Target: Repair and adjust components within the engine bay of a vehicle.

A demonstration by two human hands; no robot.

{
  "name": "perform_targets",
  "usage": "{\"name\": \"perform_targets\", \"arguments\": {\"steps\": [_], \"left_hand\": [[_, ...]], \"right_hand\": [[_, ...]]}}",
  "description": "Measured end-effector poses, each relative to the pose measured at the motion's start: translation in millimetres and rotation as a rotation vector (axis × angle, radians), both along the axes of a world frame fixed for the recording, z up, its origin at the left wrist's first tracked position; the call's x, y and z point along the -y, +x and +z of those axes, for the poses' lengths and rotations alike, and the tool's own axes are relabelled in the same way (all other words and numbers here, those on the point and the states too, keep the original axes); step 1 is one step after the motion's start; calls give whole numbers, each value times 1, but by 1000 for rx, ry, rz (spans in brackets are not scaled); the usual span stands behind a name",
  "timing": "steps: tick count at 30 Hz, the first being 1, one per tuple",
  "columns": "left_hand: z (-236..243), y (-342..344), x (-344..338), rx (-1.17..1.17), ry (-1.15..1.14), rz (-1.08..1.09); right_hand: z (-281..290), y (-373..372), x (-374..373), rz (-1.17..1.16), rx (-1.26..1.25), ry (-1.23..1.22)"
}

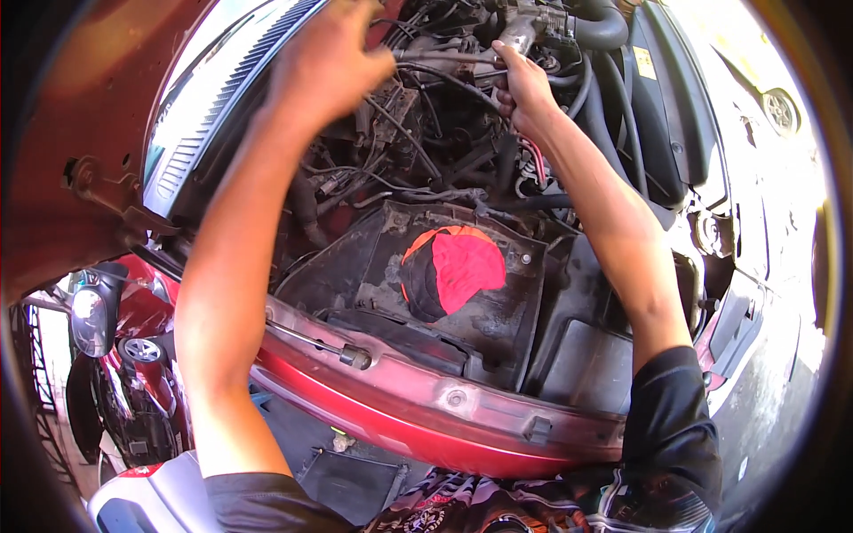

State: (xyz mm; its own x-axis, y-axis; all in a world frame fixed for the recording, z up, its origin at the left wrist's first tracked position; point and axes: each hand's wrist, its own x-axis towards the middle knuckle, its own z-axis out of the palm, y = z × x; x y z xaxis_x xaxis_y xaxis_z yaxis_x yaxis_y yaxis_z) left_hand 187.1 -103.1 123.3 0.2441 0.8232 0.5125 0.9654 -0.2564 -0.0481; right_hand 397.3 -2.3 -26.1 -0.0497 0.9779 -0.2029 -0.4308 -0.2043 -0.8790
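1 rod [451, 58], beyond the cloth [468, 265], sits gripped in my right hand [528, 87]; my left hand [327, 64] blurs near it, so I cannot tell those fingers' state.

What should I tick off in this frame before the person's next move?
1. Right hand gripping the slim rod: ok, fingers closed around it.
2. Left hand grip: cannot tell, motion blur hides it.
3. Red cloth clear of both hands: ok, it lies apart from them.
4. Metal tool off the front body edge: not ok, it rests there unheld.
5. Rod's left end seated: cannot tell.
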Motion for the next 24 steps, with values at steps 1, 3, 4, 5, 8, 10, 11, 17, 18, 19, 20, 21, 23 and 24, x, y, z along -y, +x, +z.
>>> {"name": "perform_targets", "arguments": {"steps": [1,3,4,5,8,10,11,17,18,19,20,21,23,24], "left_hand": [[21,-4,1,99,-53,66],[49,-10,15,-82,651,-103],[56,-11,23,-14,657,-84],[60,-12,31,57,656,-67],[62,-8,45,94,530,-62],[58,-4,50,122,437,-58],[57,-2,51,138,410,-66],[54,-4,52,174,232,-107],[53,-5,51,176,195,-114],[52,-6,50,175,160,-118],[50,-6,49,177,120,-122],[49,-6,47,176,82,-121],[46,-6,43,174,3,-121],[44,-6,42,173,-33,-120]], "right_hand": [[-5,-8,-13,-67,-18,-6],[-16,-27,-38,-196,-62,-33],[-23,-37,-50,-206,-55,-28],[-31,-44,-60,-263,-22,-75],[-52,-67,-89,-234,60,-64],[-64,-80,-106,-140,27,-26],[-69,-85,-114,-83,-27,15],[-76,-109,-148,-69,28,127],[-74,-107,-149,-44,8,117],[-70,-103,-150,86,-13,55],[-65,-97,-150,216,-34,-7],[-59,-93,-148,348,-55,-71],[-50,-86,-140,343,-74,-103],[-46,-85,-134,339,-86,-114]]}}
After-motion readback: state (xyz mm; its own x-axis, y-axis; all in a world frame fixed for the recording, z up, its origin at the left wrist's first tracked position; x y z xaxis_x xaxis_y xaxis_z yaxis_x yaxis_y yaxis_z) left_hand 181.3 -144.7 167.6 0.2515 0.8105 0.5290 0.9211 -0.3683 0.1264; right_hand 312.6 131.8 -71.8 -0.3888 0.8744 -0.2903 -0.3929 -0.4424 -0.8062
